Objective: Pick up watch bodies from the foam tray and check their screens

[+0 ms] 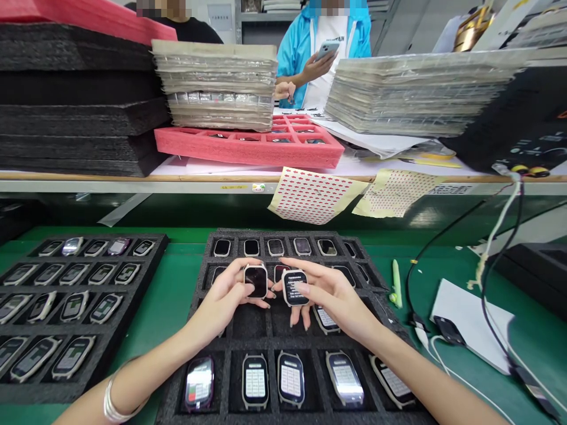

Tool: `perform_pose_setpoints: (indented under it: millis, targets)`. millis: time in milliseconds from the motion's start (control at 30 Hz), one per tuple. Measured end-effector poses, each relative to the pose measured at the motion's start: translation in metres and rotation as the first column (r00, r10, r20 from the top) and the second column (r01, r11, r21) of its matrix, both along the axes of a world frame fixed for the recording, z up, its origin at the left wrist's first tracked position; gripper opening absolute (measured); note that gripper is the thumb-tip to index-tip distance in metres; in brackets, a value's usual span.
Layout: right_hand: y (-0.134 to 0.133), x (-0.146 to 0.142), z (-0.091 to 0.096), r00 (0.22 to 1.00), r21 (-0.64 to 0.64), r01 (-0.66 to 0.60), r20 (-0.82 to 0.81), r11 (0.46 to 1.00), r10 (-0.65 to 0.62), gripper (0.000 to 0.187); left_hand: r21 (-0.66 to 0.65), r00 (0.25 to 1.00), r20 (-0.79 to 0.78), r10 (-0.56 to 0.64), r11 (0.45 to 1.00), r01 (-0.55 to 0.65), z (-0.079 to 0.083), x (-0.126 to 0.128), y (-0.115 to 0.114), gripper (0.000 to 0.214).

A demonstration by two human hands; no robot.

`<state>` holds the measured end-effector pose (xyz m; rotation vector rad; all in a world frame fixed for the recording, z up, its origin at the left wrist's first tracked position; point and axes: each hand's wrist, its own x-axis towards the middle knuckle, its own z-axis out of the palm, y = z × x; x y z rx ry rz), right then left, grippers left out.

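Note:
My left hand [237,289] is closed round a smartwatch body [256,276] without a strap, its screen dark and the thumb resting on the glass. In my right hand [321,289] is a second smartwatch body [294,278], its lit screen showing lines of white text, with a finger over them. Both are held side by side above a black foam tray [225,342]. Two compartments below my hands hold no watch. In the tray's front row lie several watches [256,381] with lit screens; those in the back row [251,247] are dark.
Another foam tray [146,283] full of watches lies on the left. A green pen [396,283], cables [411,283] and white paper [473,324] are on the right. Above runs a shelf [186,186] with foam stacks [75,118] and a pink tray [248,150]. A person holds a phone [328,49] behind it.

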<state>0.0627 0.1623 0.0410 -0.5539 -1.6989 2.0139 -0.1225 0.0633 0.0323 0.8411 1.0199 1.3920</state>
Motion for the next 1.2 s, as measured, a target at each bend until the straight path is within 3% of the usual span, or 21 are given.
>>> perform_pose_setpoints:
  millis: [133, 300, 367, 400, 467, 533, 567, 667, 733, 833, 900, 933, 967, 1100, 1200]
  targets:
    - [-0.004, 0.0, 0.003, 1.0, 0.059, 0.018, 0.024, 0.998, -0.019, 0.051, 0.01, 1.0, -0.028, -0.009, 1.0, 0.009, 0.0, 0.001, -0.002, 0.03]
    - [-0.006, 0.0, 0.006, 0.994, 0.088, -0.089, 0.07, 0.992, 0.083, 0.073, 0.053, 0.994, -0.084, 0.077, 0.996, -0.072, 0.005, -0.002, -0.003, 0.034]
    - [-0.004, 0.0, 0.004, 0.976, 0.214, -0.136, 0.197, 0.967, 0.094, 0.066, 0.071, 0.986, -0.109, 0.128, 0.99, -0.121, 0.008, -0.005, -0.003, 0.037]
    - [-0.003, 0.0, 0.003, 0.957, 0.33, -0.176, 0.278, 0.927, 0.082, 0.06, 0.079, 0.982, -0.12, 0.146, 0.987, -0.138, 0.009, -0.006, -0.003, 0.038]
    - [0.001, 0.002, 0.001, 0.906, 0.576, -0.3, 0.421, 0.761, 0.038, 0.051, 0.089, 0.977, -0.134, 0.168, 0.984, -0.157, 0.012, -0.008, -0.004, 0.039]
    - [0.004, 0.004, 0.001, 0.865, 0.704, -0.42, 0.501, 0.573, 0.018, 0.053, 0.092, 0.974, -0.142, 0.176, 0.982, -0.164, 0.014, -0.01, -0.006, 0.039]
    - [0.005, 0.005, 0.002, 0.858, 0.734, -0.447, 0.514, 0.511, 0.013, 0.056, 0.093, 0.973, -0.144, 0.178, 0.982, -0.166, 0.015, -0.011, -0.008, 0.039]
    - [0.004, -0.001, 0.007, 0.896, 0.817, -0.398, 0.445, 0.417, -0.018, 0.039, 0.083, 0.966, -0.165, 0.197, 0.979, -0.186, 0.014, -0.015, -0.014, 0.039]
    - [-0.001, -0.014, 0.01, 0.919, 0.854, -0.38, 0.392, 0.356, 0.039, 0.023, 0.07, 0.953, -0.197, 0.231, 0.973, -0.221, 0.012, -0.02, -0.016, 0.038]
    - [-0.018, -0.047, 0.005, 0.883, 0.86, -0.464, 0.428, 0.211, 0.194, 0.022, 0.076, 0.917, -0.27, 0.293, 0.956, -0.283, 0.008, -0.029, -0.016, 0.034]
    - [-0.033, -0.071, -0.004, 0.858, 0.856, -0.505, 0.484, 0.112, 0.174, 0.02, 0.107, 0.888, -0.314, 0.335, 0.942, -0.317, 0.006, -0.033, -0.015, 0.033]
    - [-0.04, -0.083, -0.009, 0.854, 0.85, -0.517, 0.505, 0.097, 0.126, 0.02, 0.125, 0.872, -0.336, 0.355, 0.935, -0.332, 0.006, -0.035, -0.015, 0.033]
    - [-0.046, -0.093, -0.014, 0.853, 0.845, -0.522, 0.516, 0.119, 0.076, 0.021, 0.142, 0.855, -0.36, 0.373, 0.928, -0.345, 0.007, -0.035, -0.015, 0.033]
    - [-0.058, -0.116, -0.025, 0.865, 0.835, -0.468, 0.5, 0.289, -0.042, 0.026, 0.233, 0.735, -0.487, 0.473, 0.881, -0.412, 0.008, -0.034, -0.02, 0.031]
    - [-0.054, -0.113, -0.024, 0.877, 0.824, -0.444, 0.48, 0.352, -0.017, 0.023, 0.299, 0.619, -0.553, 0.558, 0.826, -0.477, 0.004, -0.035, -0.027, 0.032]
